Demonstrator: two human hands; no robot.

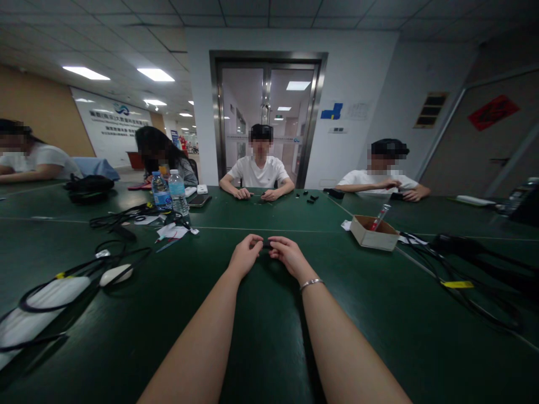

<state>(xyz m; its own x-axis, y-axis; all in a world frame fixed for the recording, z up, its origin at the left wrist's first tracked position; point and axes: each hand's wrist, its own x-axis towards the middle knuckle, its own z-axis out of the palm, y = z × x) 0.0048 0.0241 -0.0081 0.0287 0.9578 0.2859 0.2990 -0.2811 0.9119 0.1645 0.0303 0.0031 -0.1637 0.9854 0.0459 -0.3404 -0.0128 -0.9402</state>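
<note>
Both my arms reach forward over the dark green table (269, 336). My left hand (245, 253) and my right hand (287, 254) meet at the fingertips, fingers curled in a pinch. Between them sits a small black part (266, 244), held from both sides. It is too small to name. A silver bracelet (310, 283) circles my right wrist.
A cardboard box (374, 232) with a red-tipped tube stands to the right. Black cables (463, 269) lie right, more cables and a white mouse (114, 274) left. Two water bottles (169, 192) stand left of centre. Several people sit around the table's far side; small black parts (309, 196) lie there.
</note>
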